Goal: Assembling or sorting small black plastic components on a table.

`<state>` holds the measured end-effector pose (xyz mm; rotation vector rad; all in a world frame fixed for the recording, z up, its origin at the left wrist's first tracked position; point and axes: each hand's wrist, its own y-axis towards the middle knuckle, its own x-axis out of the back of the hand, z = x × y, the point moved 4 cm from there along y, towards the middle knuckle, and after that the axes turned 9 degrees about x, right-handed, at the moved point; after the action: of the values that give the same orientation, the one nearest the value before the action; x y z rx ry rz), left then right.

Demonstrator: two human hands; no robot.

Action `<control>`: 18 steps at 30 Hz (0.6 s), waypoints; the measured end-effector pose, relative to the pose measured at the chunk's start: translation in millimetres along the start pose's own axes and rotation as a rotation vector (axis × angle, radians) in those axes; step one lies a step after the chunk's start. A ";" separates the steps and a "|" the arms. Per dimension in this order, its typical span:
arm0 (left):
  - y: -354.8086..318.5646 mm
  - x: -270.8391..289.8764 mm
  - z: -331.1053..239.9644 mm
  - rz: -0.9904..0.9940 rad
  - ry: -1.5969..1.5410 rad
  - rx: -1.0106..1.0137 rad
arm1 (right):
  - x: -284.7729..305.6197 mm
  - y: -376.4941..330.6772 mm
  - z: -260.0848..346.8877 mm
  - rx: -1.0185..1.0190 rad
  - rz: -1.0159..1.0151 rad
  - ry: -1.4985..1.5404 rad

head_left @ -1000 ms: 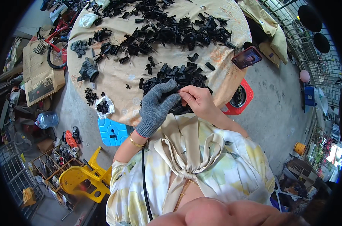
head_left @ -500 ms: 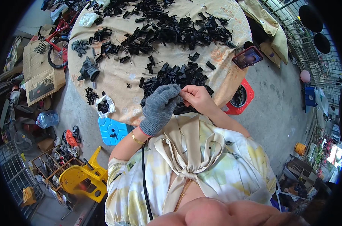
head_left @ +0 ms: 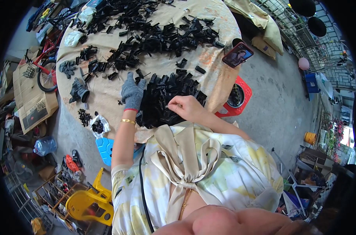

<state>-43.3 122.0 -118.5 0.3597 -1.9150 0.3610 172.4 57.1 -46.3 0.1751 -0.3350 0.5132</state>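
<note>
My left hand, in a grey knit glove, reaches forward over the table with its fingers stretched out. Its fingertips are beside a small black plastic part with a thin stem; whether they touch it is unclear. Bare, my right hand hovers over the near heap of black plastic parts, thumb and fingers pinched together. Anything between those fingertips is too small to make out. Beyond, a wide spread of stemmed black parts covers the far half of the cloth-covered table.
Loose gloves and a white bag of small black bits lie at the left. A phone leans on a can at the right edge. Beside the table stand a red stool with a metal bowl and a blue stool.
My hands, together before my chest earlier, have separated. The left has reached forward and left to the stemmed parts; the right has dropped slightly over the near heap. The view has shifted.
</note>
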 end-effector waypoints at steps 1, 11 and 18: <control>1.5 -5.7 -0.4 0.000 -0.007 -0.008 | -2.7 -0.8 2.4 0.044 -0.006 -0.028; -9.7 5.7 -4.0 -0.204 -0.553 -0.206 | 12.1 -1.0 11.3 0.086 -0.069 -0.024; -77.4 63.4 -58.8 0.494 -1.220 -0.096 | 14.1 19.3 45.6 0.317 -0.249 0.028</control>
<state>15.6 71.0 -32.5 -0.0120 -3.2228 0.4040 161.8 68.8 2.7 0.5096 -0.1984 0.3188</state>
